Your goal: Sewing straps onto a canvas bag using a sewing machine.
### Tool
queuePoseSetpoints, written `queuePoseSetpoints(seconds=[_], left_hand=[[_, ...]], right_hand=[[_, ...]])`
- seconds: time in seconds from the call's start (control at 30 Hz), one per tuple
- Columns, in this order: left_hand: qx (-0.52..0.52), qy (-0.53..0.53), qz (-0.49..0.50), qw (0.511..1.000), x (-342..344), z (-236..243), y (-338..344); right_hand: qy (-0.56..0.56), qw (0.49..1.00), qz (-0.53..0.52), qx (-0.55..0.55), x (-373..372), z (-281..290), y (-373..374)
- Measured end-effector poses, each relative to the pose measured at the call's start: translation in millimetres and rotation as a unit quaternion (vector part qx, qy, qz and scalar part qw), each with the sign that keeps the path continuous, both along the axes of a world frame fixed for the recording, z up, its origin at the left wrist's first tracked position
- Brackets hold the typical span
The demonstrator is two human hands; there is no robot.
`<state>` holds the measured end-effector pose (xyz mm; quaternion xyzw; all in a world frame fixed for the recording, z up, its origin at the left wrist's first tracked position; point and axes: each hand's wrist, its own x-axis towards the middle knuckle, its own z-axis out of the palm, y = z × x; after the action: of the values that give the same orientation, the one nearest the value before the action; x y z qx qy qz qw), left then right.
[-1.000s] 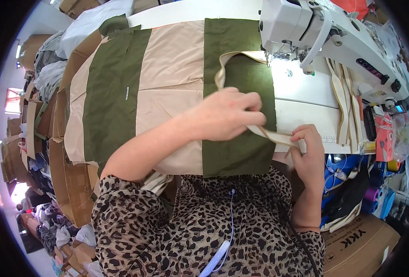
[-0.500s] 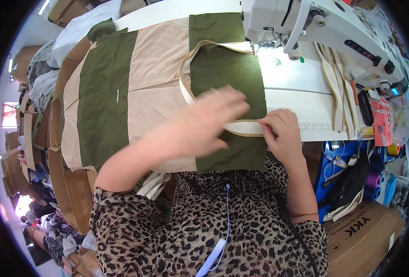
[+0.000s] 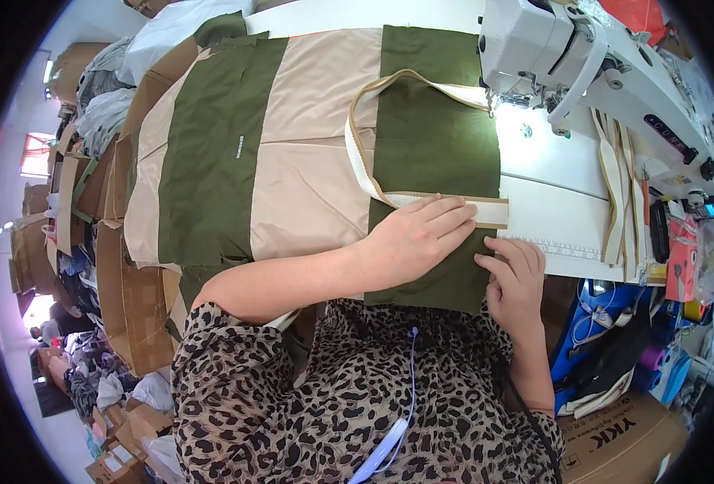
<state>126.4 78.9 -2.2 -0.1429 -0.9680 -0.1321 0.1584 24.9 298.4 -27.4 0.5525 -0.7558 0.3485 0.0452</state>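
Note:
A panel of green and beige striped fabric lies spread across the sewing table. From the needle area of the white sewing machine, a white webbing strap with tan edges loops left and comes back across the green band. My left hand lies on the strap's lower run, fingers stretched together and pressing it flat. The strap's cut end pokes just past the fabric's right edge. Below that end, my right hand rests at the fabric edge, its fingers loosely bent and apart, holding nothing visible.
Several more strap lengths hang over the table's right side. A ruler scale runs along the front edge. Cardboard boxes stand at the left, and another carton sits at lower right beside a blue holder.
My left hand has come down onto the strap and lies flat there. My right hand has let go of the strap end and moved slightly down. The whole view has shifted a little.

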Motion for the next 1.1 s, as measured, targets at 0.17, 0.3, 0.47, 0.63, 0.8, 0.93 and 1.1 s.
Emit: queuePoseSetpoints(seconds=[0.17,0.3,0.47,0.63,0.8,0.93,1.1], left_hand=[[0.041,-0.009,-0.060,0.997,11,3,-4],[0.131,0.101,0.010,0.986,19,15,-21],[0.265,-0.016,0.381,0.886,14,34,-96],[0.521,-0.249,0.315,0.753,6,37,-109],[0.831,-0.114,0.132,0.529,13,37,-110],[0.897,-0.082,0.086,0.426,13,23,-109],[0.876,-0.101,0.089,0.464,22,21,-114]], right_hand=[[-0.067,0.997,-0.007,-0.027,-2,4,2],[-0.014,0.998,-0.025,0.055,-3,21,-10],[0.020,0.999,-0.028,0.005,-2,0,-11],[0.020,0.998,0.005,-0.060,7,-5,-12],[-0.037,0.989,0.044,-0.137,17,-5,-14],[-0.086,0.980,0.085,-0.156,30,-7,-15],[-0.119,0.982,0.070,-0.128,32,-6,-8]])
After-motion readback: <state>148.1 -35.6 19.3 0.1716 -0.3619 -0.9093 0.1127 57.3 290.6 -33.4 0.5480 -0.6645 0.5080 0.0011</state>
